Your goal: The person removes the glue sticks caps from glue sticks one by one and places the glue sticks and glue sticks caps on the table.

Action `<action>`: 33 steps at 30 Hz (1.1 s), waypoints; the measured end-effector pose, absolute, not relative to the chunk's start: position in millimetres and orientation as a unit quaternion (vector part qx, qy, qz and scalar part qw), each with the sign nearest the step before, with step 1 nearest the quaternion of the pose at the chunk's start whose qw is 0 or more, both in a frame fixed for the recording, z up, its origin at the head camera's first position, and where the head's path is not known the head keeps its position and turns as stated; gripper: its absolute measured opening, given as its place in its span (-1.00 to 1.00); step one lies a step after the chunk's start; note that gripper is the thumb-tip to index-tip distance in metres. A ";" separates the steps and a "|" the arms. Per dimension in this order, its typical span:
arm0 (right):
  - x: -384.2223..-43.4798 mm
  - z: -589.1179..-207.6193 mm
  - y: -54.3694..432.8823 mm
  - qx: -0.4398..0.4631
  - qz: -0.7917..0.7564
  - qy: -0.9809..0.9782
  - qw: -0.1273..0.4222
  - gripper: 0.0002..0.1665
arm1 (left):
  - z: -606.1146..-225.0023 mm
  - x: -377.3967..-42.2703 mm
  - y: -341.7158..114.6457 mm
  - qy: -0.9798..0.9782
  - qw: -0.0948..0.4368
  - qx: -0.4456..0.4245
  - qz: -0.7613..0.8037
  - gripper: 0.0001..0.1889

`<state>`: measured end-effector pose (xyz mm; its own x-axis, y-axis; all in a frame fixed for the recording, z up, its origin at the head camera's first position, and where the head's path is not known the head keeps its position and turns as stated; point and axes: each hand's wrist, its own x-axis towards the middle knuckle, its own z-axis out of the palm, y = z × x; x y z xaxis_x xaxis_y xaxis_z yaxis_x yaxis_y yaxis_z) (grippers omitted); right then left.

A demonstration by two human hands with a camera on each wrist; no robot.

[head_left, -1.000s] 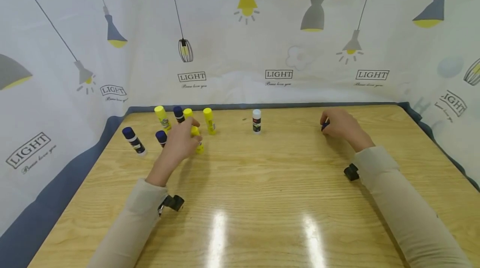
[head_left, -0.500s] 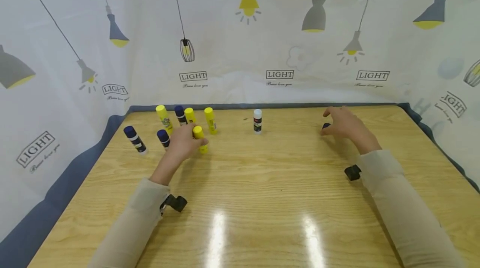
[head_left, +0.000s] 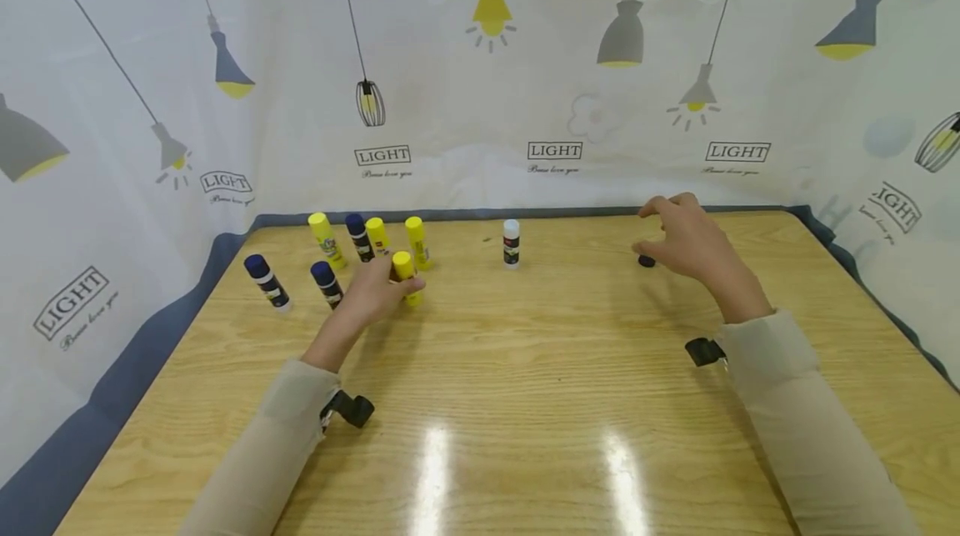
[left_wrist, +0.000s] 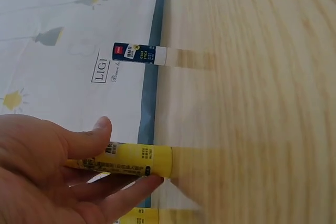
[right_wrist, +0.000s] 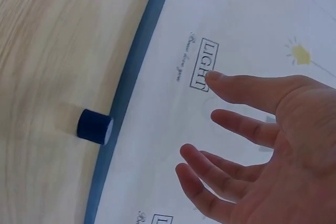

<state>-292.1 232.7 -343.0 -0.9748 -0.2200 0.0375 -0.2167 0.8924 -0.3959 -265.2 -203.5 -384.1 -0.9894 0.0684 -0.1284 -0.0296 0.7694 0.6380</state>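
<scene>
Left hand [head_left: 365, 294]: one; thumb and fingers bent round a yellow glue stick [head_left: 404, 266], gap closed to the tube's width. The stick stands near upright at the front right of a group; whether its foot bears on the table [head_left: 525, 369] cannot be told.

Handling note, as judged: a light, even pinch on the body, kept square to the wood, should serve best; a sideways swing of the knuckles could topple the neighbours.

Right hand [head_left: 697, 248]: one; fingers spread and slightly bent, holding nothing.

Cap [right_wrist: 95, 126]: one, dark blue, loose on the table, just beyond the right fingertips and apart from them. Small and likely to roll if brushed; a wide clearance seems wise.

White-topped glue stick [head_left: 512, 244]: one, upright, between the hands, well apart from both.

Group about the left hand, all upright: three further yellow sticks [head_left: 417, 244]; three navy-capped sticks [head_left: 267, 283], one at the outer left.

Backdrop: white cloth [head_left: 450, 44], printed with hanging lamps.
</scene>
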 end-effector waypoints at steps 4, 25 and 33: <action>-283.5 -338.7 224.7 -0.134 -0.213 0.968 -0.018 -0.40 | -389.0 -268.1 -200.3 0.937 0.083 0.018 0.338 -0.63; -258.5 -330.4 174.5 -0.285 -0.294 0.912 -0.008 -0.57 | -382.0 -259.0 -137.8 0.915 0.072 0.155 0.366 -0.71; -254.6 -340.0 154.5 -0.284 -0.325 0.902 0.022 -0.53 | -379.0 -258.3 -97.0 0.920 0.041 0.190 0.342 -0.65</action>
<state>-254.6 154.5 -340.0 -0.8376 -0.5268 0.1445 -0.4979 0.6275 -0.5986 -258.3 -97.0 -379.0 -0.9246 0.3772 0.0533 0.3205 0.6945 0.6441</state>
